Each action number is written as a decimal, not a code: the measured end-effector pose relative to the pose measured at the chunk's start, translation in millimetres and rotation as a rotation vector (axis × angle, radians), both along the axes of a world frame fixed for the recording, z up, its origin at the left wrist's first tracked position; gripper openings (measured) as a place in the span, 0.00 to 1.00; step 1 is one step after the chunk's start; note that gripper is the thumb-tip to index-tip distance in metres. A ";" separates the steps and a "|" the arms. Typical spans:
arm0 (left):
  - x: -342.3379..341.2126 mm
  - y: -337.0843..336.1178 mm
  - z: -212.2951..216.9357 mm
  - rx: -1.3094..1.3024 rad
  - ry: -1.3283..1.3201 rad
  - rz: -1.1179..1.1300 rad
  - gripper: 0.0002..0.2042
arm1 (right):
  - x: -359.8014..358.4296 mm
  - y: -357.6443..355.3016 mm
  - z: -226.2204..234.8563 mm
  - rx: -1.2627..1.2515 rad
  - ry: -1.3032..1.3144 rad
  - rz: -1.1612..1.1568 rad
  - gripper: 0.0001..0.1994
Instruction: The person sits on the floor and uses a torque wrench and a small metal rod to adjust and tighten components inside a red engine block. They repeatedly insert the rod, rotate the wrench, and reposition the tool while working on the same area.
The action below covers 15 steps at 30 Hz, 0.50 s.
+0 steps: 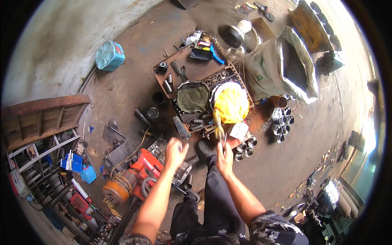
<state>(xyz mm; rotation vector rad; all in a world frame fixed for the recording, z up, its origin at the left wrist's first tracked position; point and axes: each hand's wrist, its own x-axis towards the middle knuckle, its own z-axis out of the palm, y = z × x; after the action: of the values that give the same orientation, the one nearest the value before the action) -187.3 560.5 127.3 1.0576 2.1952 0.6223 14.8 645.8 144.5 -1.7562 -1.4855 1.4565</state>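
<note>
My right hand (224, 158) is closed, its fingers pinching a thin, blurred, silvery and yellowish object (219, 127) that points away from me. Its far end overlaps the edge of a bright yellow cloth (231, 105), bundled in a round white-rimmed basin. My left hand (175, 154) is curled closed, apart from the right, above an engine block; what it holds, if anything, is hidden. Left of the yellow cloth lies a dark olive cloth (192, 98) in another round container. Both containers stand on a rusty metal tray (190, 70) with small metal parts.
A large white sack (265, 71) stands open at the right of the tray. Pistons (281, 122) cluster on the floor beyond my right hand. An orange-red machine (132, 175) and the engine block (181, 169) are at lower left. A metal rack (45, 167) lines the left wall.
</note>
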 end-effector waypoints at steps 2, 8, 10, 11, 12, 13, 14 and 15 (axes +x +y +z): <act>-18.5 61.3 -22.5 0.173 0.142 -0.104 0.14 | 30.5 -36.7 16.9 -0.160 -0.052 0.014 0.16; -32.4 166.9 -78.1 0.257 0.381 -0.439 0.11 | 74.4 -135.2 32.1 -0.418 -0.180 0.148 0.17; -30.5 171.3 -92.9 0.170 0.394 -0.396 0.08 | 79.6 -156.0 28.5 -0.456 -0.157 0.201 0.16; -30.8 173.1 -99.7 0.220 0.358 -0.316 0.07 | 81.3 -161.9 24.2 -0.398 -0.112 0.202 0.16; -31.2 173.7 -105.3 0.358 0.310 -0.202 0.05 | 83.6 -166.1 20.6 -0.399 -0.105 0.210 0.16; -35.5 171.9 -108.3 0.426 0.231 -0.023 0.05 | 85.4 -168.2 16.4 -0.354 -0.086 0.216 0.16; -42.3 169.7 -109.4 0.490 0.154 0.140 0.05 | 87.7 -169.2 13.4 -0.403 -0.098 0.201 0.16; -51.6 167.2 -108.8 0.459 0.122 0.325 0.06 | 89.9 -169.0 10.1 -0.430 -0.107 0.181 0.16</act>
<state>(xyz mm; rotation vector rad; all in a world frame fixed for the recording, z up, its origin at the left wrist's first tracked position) -238.9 727.7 18.5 0.9781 2.4160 1.2849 104.7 476.9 154.6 -2.0108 -1.4979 1.9168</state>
